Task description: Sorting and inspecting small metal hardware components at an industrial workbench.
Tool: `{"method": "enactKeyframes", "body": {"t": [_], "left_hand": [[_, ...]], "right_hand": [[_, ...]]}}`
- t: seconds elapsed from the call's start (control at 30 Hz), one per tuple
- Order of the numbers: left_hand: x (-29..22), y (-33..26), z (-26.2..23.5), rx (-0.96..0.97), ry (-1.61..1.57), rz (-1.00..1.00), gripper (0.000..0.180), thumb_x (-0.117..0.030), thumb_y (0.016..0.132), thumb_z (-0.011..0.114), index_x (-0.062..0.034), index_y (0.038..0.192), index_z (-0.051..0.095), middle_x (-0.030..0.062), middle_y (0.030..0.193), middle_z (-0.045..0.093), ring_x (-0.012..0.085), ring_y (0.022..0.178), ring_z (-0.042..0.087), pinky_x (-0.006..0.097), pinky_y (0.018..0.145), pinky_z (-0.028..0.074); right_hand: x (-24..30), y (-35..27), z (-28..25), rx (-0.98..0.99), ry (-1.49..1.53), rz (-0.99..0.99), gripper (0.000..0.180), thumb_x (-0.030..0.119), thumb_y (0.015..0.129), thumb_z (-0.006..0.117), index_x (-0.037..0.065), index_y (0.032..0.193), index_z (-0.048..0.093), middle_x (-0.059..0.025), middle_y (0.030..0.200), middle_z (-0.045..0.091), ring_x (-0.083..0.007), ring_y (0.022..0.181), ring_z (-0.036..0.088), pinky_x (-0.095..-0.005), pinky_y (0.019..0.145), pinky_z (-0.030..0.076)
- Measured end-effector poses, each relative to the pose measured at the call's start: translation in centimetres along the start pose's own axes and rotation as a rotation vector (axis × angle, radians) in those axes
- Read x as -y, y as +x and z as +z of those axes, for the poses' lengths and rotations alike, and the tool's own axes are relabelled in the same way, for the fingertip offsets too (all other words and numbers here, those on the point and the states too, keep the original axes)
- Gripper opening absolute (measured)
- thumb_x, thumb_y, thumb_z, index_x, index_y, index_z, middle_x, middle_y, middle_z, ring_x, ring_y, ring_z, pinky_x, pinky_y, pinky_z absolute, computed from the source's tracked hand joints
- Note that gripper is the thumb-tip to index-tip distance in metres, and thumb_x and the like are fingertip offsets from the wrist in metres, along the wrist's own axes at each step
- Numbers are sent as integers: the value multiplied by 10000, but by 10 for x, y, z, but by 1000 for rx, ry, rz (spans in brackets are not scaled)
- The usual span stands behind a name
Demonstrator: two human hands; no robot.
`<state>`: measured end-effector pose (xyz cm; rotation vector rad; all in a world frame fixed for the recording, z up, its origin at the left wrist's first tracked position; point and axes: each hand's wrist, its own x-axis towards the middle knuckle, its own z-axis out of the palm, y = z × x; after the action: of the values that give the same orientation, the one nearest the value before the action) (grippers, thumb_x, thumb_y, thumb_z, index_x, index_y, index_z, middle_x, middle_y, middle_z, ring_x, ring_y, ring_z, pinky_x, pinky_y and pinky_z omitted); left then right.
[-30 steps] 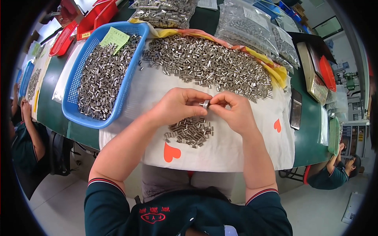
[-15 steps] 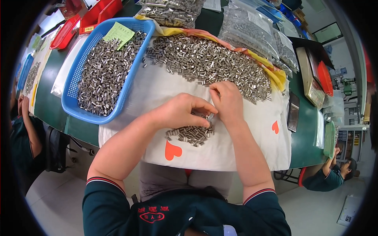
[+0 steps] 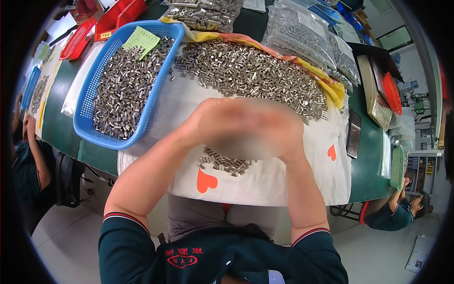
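Fingers of the left hand (image 3: pixel 213 122) and right hand (image 3: pixel 283 127) are showing only as blur — grasping or released, I cannot tell. Leftmost, a blue basket (image 3: pixel 87 109) is holding metal cylinders (image 3: pixel 123 90) and a green slip (image 3: pixel 143 41); centrally, more are lying on white cloth (image 3: pixel 272 182) — small pile (image 3: pixel 224 164), larger heap (image 3: pixel 255 73); rightward, a clear bag (image 3: pixel 293 38) is containing metal parts.

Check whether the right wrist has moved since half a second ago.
Yes, the right wrist has shifted slightly right, nearer the right-hand red heart.

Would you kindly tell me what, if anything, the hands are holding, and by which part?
That cannot be told: blur covers the left hand and right hand.
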<state>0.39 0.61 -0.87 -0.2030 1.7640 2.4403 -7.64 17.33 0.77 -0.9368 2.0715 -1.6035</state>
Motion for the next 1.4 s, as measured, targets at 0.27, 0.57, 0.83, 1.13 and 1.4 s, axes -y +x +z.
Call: {"method": "enactKeyframes", "body": {"t": [0.27, 0.57, 0.83, 1.13, 1.4], "left_hand": [[-4, -3, 2, -52, 209, 17, 359, -17, 748, 650, 25, 1090, 547, 45, 882, 612, 69, 775, 560, 197, 681, 471], [-1, -5, 6, 49, 196, 23, 355, -12, 739, 658, 17, 1079, 559, 36, 863, 616, 69, 771, 556, 208, 685, 465], [-12, -11, 8, 179, 608, 120, 366, -180, 686, 721, -102, 1030, 623, 66, 821, 636, 118, 736, 585, 250, 700, 464], [-2, -6, 1, 121, 296, 81, 334, -17, 741, 651, -13, 1066, 574, 44, 926, 617, 77, 774, 557, 217, 699, 464], [0, 0, 0, -6, -5, 16, 350, -8, 764, 625, 21, 1101, 536, 33, 880, 602, 61, 767, 559, 193, 669, 468]], "right_hand": [[8, -4, 12, -114, -513, -301, 99, 16, 689, 631, 24, 782, 597, -60, 713, 588, -155, 645, 579, -261, 586, 459], [0, 4, -12, 110, -77, 119, 140, 53, 710, 640, 32, 846, 609, -11, 712, 583, -79, 613, 506, -219, 567, 418], [-23, 22, 12, -174, -720, -154, 101, 112, 731, 598, 44, 805, 605, -67, 729, 566, -208, 691, 541, -302, 635, 434], [-15, 11, 11, -119, -712, -97, 66, 78, 713, 588, 42, 768, 595, -82, 765, 576, -247, 738, 549, -344, 670, 442], [-3, 1, 3, 61, 284, 118, 62, 3, 730, 581, 11, 791, 575, -10, 782, 574, -76, 708, 527, -222, 643, 442]]}}
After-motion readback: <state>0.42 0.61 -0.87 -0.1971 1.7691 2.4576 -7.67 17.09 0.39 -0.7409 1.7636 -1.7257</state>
